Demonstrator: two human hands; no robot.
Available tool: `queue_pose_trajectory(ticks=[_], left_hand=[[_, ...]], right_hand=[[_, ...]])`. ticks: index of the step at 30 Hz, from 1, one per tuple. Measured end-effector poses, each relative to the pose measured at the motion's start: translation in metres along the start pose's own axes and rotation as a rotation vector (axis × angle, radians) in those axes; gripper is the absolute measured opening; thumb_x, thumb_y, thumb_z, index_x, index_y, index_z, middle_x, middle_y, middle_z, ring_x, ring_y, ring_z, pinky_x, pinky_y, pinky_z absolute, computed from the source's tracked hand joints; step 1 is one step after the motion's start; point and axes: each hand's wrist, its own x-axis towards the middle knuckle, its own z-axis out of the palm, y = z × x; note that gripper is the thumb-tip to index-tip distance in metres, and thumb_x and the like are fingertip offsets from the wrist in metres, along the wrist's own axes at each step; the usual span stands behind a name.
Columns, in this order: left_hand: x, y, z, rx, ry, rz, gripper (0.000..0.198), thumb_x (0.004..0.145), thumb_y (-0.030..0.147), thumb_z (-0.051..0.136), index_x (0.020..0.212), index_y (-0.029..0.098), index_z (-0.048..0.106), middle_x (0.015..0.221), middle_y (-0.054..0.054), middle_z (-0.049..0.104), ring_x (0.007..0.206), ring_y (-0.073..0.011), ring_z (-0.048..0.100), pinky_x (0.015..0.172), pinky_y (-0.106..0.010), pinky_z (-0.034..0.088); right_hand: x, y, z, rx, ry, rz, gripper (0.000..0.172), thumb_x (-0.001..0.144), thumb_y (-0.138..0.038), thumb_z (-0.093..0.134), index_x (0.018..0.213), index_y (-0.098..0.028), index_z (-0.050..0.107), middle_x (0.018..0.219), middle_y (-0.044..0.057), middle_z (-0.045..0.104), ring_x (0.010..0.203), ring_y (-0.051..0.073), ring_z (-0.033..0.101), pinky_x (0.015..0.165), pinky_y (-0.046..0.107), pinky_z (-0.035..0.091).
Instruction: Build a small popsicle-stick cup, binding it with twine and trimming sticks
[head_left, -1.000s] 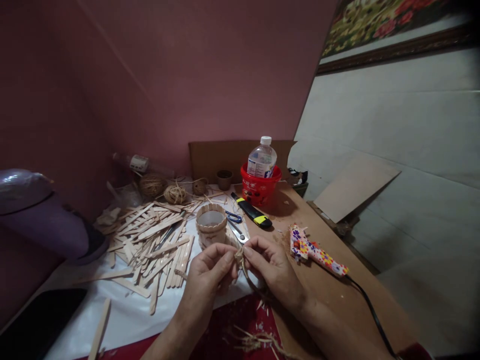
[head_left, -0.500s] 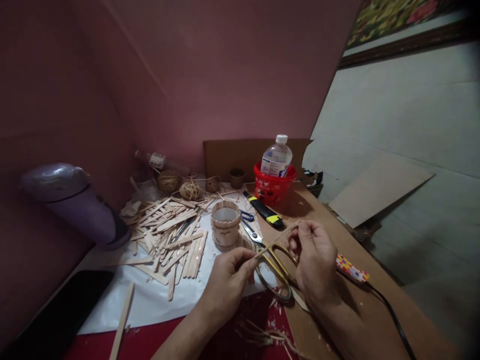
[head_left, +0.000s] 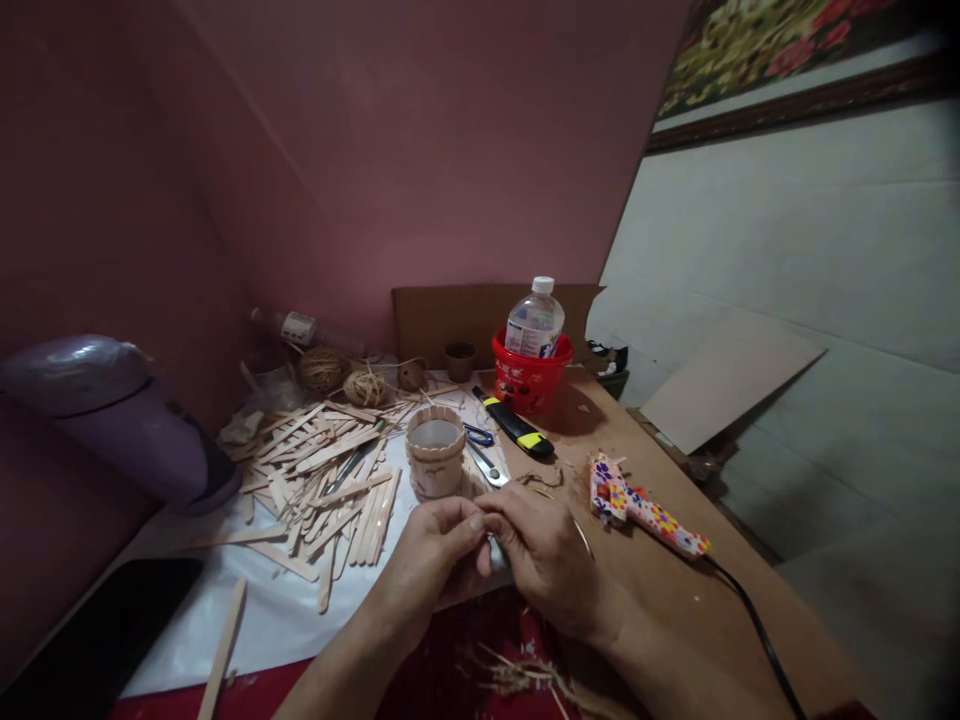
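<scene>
My left hand (head_left: pixel 420 560) and my right hand (head_left: pixel 547 555) meet fingertip to fingertip in front of the small wooden-stick cup (head_left: pixel 436 472). Both are closed in a pinch on a brown twine cord (head_left: pixel 551 480); its loose part trails past the right hand onto the cardboard. The stretch between my fingertips is hidden. Under and behind the right hand lie the scissors (head_left: pixel 489 470), blades pointing toward the cup and handles mostly covered. The cup stands upright on a white sheet, with a band around its rim.
Many flat wooden sticks (head_left: pixel 330 480) are heaped at left, near twine balls (head_left: pixel 365 387). A black-yellow utility knife (head_left: pixel 517 425), red bucket (head_left: pixel 529 385) with a plastic bottle (head_left: pixel 536 325), and corded flowered glue gun (head_left: pixel 637 508) stand or lie rightward. Twine scraps (head_left: pixel 517 675) lie in front.
My right hand has moved left and down to meet the left hand, so the twine is no longer stretched between them. The glue gun is uncovered, and the view has turned slightly right.
</scene>
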Motion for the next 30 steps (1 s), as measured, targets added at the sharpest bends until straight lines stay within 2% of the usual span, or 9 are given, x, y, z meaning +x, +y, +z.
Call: queue_pose_trajectory(ticks=[3,7,13,16,18,20,24,26,30], left_hand=[[-0.001,0.003,0.000,-0.047,0.017,0.027,0.023,0.074,0.034,0.066,0.077,0.012,0.062,0.055,-0.001,0.060,0.035,-0.0043,0.042,0.034,-0.015,0.022],[-0.002,0.010,0.000,-0.095,0.170,0.139,0.024,0.070,0.032,0.070,0.077,0.012,0.061,0.055,0.001,0.059,0.035,-0.0048,0.043,0.033,-0.015,0.025],[-0.006,0.016,0.002,-0.084,0.310,0.256,0.024,0.073,0.034,0.068,0.082,0.015,0.056,0.056,0.002,0.059,0.038,-0.0047,0.043,0.036,-0.014,0.027],[-0.007,0.014,0.002,-0.031,0.343,0.278,0.023,0.073,0.034,0.069,0.079,0.016,0.055,0.053,0.004,0.057,0.038,-0.0033,0.040,0.036,-0.013,0.025],[-0.006,0.012,0.002,-0.018,0.330,0.288,0.023,0.072,0.034,0.069,0.079,0.016,0.056,0.051,0.004,0.057,0.038,-0.0033,0.039,0.036,-0.013,0.025],[-0.005,0.009,0.003,-0.005,0.299,0.303,0.023,0.072,0.033,0.070,0.079,0.015,0.056,0.051,0.004,0.057,0.038,-0.0035,0.039,0.037,-0.013,0.026],[-0.005,0.006,0.007,-0.015,0.202,0.308,0.021,0.078,0.034,0.064,0.076,0.014,0.056,0.053,0.002,0.059,0.037,-0.0037,0.041,0.037,-0.015,0.029],[-0.006,0.005,0.007,-0.068,0.161,0.293,0.021,0.082,0.035,0.059,0.079,0.014,0.058,0.058,0.000,0.062,0.039,-0.0050,0.044,0.036,-0.015,0.030],[-0.006,0.006,0.006,-0.166,0.105,0.266,0.019,0.081,0.033,0.060,0.084,0.014,0.059,0.063,-0.002,0.064,0.040,-0.0074,0.048,0.034,-0.016,0.031]], right_hand=[[0.001,0.005,0.000,-0.057,0.180,0.088,0.018,0.092,-0.020,0.043,0.082,-0.017,0.058,0.073,0.004,0.060,0.068,0.017,0.057,0.062,0.028,0.041],[0.003,0.008,-0.003,-0.098,0.344,0.114,0.019,0.092,-0.020,0.043,0.079,-0.019,0.056,0.070,0.003,0.059,0.066,0.017,0.055,0.061,0.027,0.039],[0.003,0.005,-0.005,-0.114,0.366,0.211,0.020,0.091,-0.021,0.045,0.076,-0.019,0.058,0.068,0.003,0.060,0.064,0.017,0.056,0.059,0.028,0.039],[0.002,0.005,-0.004,-0.098,0.388,0.199,0.015,0.088,-0.019,0.050,0.084,-0.020,0.064,0.080,0.006,0.065,0.074,0.020,0.061,0.066,0.032,0.044],[0.002,0.003,-0.004,-0.065,0.388,0.137,0.018,0.086,-0.016,0.051,0.096,-0.023,0.066,0.101,0.008,0.066,0.091,0.023,0.062,0.077,0.037,0.047],[0.001,0.000,-0.003,0.013,0.321,0.057,0.026,0.086,-0.015,0.052,0.107,-0.024,0.064,0.113,0.008,0.064,0.102,0.024,0.060,0.085,0.039,0.046],[-0.002,-0.007,-0.003,0.155,0.148,0.043,0.016,0.087,-0.015,0.053,0.096,-0.022,0.064,0.087,0.005,0.067,0.082,0.019,0.063,0.072,0.031,0.048],[-0.002,-0.009,-0.003,0.163,0.150,0.070,0.011,0.088,-0.017,0.053,0.088,-0.021,0.063,0.078,0.002,0.065,0.074,0.017,0.061,0.068,0.029,0.046],[-0.002,-0.009,-0.004,0.174,0.189,0.065,0.009,0.089,-0.018,0.052,0.088,-0.020,0.061,0.080,0.003,0.064,0.076,0.016,0.060,0.070,0.029,0.045]])
